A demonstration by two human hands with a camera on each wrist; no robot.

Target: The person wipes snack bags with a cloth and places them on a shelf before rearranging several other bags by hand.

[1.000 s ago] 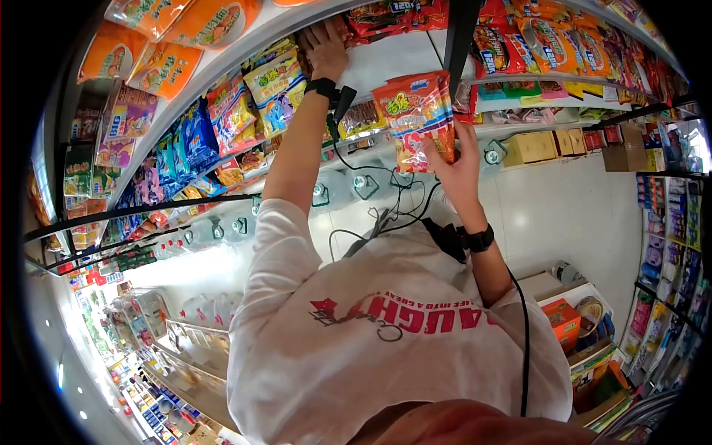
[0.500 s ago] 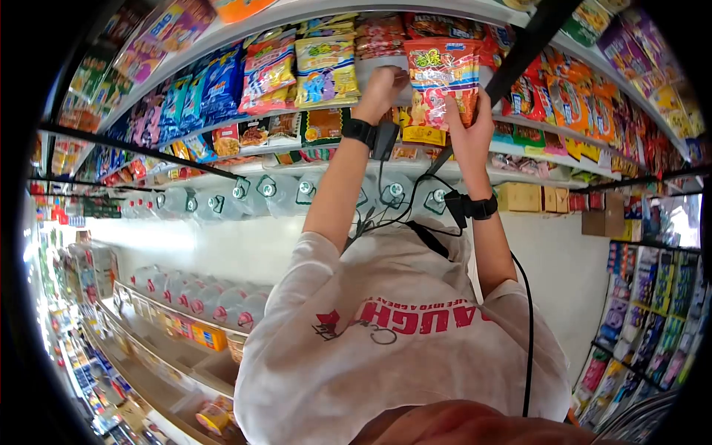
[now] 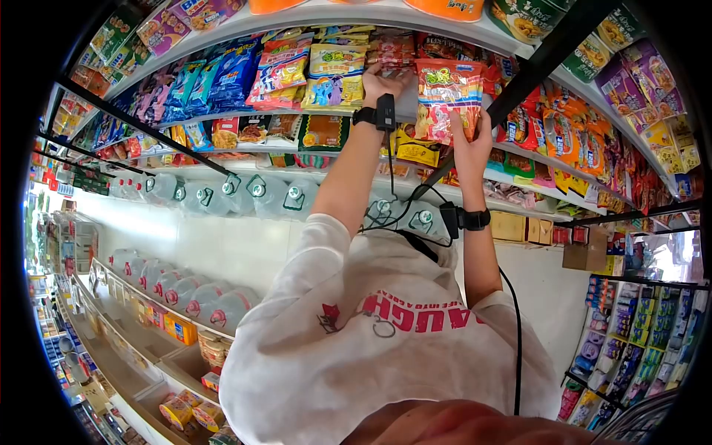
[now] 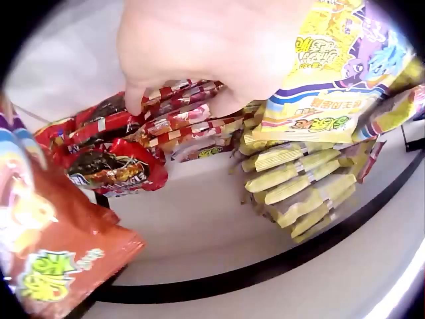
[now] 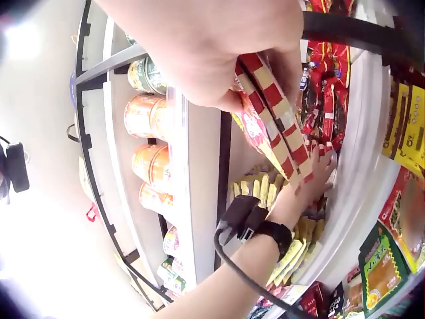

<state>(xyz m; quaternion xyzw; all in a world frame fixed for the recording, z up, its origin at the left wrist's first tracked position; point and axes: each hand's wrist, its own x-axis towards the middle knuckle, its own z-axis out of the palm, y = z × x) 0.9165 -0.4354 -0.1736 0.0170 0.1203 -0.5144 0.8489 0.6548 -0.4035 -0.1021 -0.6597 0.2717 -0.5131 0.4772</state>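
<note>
In the head view my right hand (image 3: 469, 148) grips red snack bags (image 3: 449, 85) with cartoon ponies, held up before the shelf. The right wrist view shows two bags pressed together, their red-and-cream striped edges (image 5: 279, 116) below the fingers. My left hand (image 3: 384, 87) reaches into the shelf at a row of red packets (image 3: 391, 46). In the left wrist view its thumb and a finger straddle the striped ends of those packets (image 4: 186, 119). Right beside this hand stands a yellow snack bag (image 4: 325, 86) with ponies, with more yellow bags (image 4: 299, 183) behind it.
A black upright post (image 3: 530, 67) slants past the right hand. Orange tubs (image 3: 445, 7) line the upper shelf. Blue bags (image 3: 233, 78) stand to the left. Water jugs (image 3: 293, 196) stand below. A black cable (image 3: 512, 311) runs down from the right wrist.
My left hand drew back from deep on the shelf, then turned and reached in at the red packets. The right hand still holds the red bags; the head view has shifted.
</note>
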